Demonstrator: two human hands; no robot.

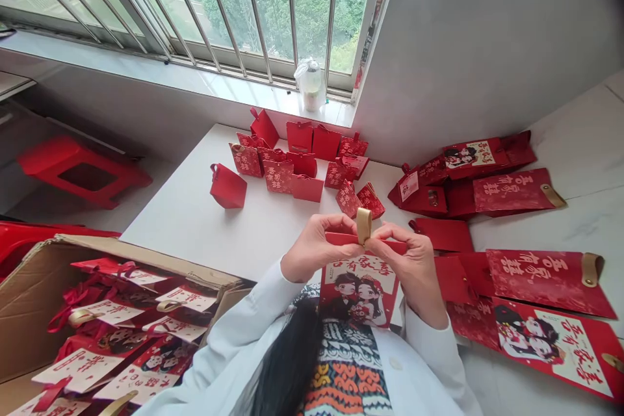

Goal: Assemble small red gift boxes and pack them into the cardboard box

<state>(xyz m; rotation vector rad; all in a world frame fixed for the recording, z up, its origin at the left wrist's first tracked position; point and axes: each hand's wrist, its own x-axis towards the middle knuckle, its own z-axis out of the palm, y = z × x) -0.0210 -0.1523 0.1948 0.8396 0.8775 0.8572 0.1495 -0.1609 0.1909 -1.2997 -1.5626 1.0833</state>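
Observation:
A red gift bag (359,296) with a cartoon bridal couple and Chinese lettering hangs upright in front of my chest. My left hand (319,248) pinches its top edge on the left side. On the right side of the same edge, my right hand (407,257) is closed, thumb pressed near the middle. Between my thumbs a gold ribbon loop (363,226) stands up from the bag's top. The fingers behind the bag are partly hidden.
Several small red boxes (279,175) stand on the white table (195,208). A cardboard box (24,312) of red-and-white gift bags sits at lower left. More red bags (550,279) lie at right. A clear cup (311,86) stands on the windowsill; a red stool (73,172) is left.

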